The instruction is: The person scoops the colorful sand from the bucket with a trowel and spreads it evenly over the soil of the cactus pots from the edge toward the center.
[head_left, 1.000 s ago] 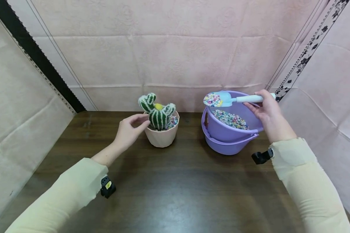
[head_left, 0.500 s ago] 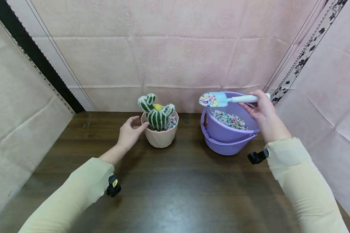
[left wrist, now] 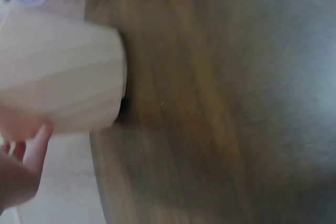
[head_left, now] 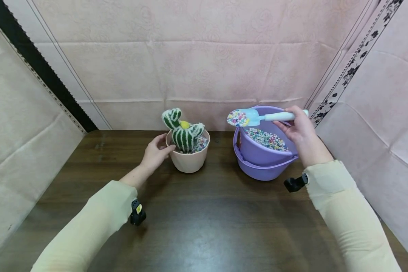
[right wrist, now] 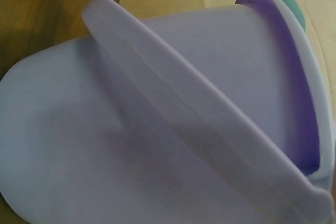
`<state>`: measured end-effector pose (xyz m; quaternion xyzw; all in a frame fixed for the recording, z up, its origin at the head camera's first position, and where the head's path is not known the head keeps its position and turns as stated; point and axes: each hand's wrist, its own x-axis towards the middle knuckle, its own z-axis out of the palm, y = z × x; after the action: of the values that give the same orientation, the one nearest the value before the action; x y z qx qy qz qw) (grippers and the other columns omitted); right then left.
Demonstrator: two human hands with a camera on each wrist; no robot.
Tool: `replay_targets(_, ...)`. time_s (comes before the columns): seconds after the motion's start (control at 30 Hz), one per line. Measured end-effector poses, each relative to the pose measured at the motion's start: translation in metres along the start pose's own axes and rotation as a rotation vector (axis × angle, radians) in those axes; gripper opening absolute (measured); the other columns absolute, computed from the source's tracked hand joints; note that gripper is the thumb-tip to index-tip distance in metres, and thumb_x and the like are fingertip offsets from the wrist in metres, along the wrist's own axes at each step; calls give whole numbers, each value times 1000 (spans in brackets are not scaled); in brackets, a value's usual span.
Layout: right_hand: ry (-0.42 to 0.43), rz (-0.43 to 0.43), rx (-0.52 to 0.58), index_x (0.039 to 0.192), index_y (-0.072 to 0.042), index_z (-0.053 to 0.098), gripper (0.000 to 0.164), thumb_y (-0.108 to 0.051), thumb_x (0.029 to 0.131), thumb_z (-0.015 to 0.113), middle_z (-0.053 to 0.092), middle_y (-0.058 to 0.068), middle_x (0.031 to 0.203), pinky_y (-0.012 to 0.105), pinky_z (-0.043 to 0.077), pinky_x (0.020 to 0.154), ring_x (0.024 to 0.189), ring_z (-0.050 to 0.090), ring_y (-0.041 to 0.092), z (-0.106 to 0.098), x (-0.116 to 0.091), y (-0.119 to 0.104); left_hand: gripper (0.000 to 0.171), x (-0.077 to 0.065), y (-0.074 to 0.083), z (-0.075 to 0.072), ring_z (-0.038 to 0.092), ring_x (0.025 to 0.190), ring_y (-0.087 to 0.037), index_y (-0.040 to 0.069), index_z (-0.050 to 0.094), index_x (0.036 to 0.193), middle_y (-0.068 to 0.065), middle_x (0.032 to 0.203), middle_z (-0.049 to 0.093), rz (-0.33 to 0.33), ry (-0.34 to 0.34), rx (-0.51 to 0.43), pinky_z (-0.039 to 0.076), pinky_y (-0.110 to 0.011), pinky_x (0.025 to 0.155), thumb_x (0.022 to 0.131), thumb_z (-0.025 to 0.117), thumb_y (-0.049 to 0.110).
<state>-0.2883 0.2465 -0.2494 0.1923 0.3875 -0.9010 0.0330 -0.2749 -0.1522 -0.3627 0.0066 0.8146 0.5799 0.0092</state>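
In the head view my left hand point(head_left: 155, 153) is at the left side of a cream flowerpot point(head_left: 188, 161), its thumb over the near rim and its fingers round the side. A striped knitted cactus point(head_left: 185, 138) with a yellow top stands in the pot beside pastel pebbles point(head_left: 201, 143). My right hand point(head_left: 300, 126) grips the handle of a light blue trowel point(head_left: 253, 118), whose blade carries pastel pebbles point(head_left: 238, 118). The trowel hangs over the purple bucket point(head_left: 266, 158), which holds more pebbles point(head_left: 268, 139). In the left wrist view the thumb point(left wrist: 39, 142) meets the pot wall.
The bucket's handle point(right wrist: 199, 103) hangs down across its side in the right wrist view. Both containers stand near the back of the dark wooden table point(head_left: 204, 211). Cloth-covered walls point(head_left: 204, 68) rise behind and at both sides.
My left hand has moved right and closed round the pot's side, and the pot has shifted very slightly right. My right hand has carried the loaded trowel a little left.
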Motion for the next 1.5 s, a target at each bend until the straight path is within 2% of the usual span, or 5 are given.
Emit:
replay_targets(0.17,-5,5,-32,91,-6,51,7,-5,87,57,45,9,106,35,60,67,103,51,21,3,1,5,57,6,1,-3,46,124,-30,5,28,146,-18,146,36,-29,-67,-112,49,-40,98,95,52,15)
replay_targets(0.67,-15,40,2,88,-5,54,4,-4,87,57,45,8,106,36,60,70,121,42,19,5,5,9,55,-6,8,10,50,123,-30,2,38,139,-19,137,43,-10,-6,-59,54,-27,87,91,60,15)
replay_targets(1.03,0,11,-55,91,-6,51,7,-4,88,57,44,8,110,35,60,67,128,38,22,18,5,21,46,6,10,7,54,115,-27,2,41,139,-17,138,46,-87,38,-176,53,-40,92,95,52,13)
replay_targets(1.3,3,-35,-176,88,-7,52,6,-2,87,56,53,8,95,30,60,70,78,64,20,29,6,32,41,12,14,7,57,103,-19,6,49,135,-15,135,51,-108,61,-164,57,-19,68,96,50,14)
replay_targets(1.5,-42,-62,-185,78,-3,54,9,3,84,56,59,9,72,32,60,64,62,66,22,38,7,41,40,14,15,8,53,116,-24,7,49,136,-13,137,50,-120,57,-156,58,-26,77,96,49,15)
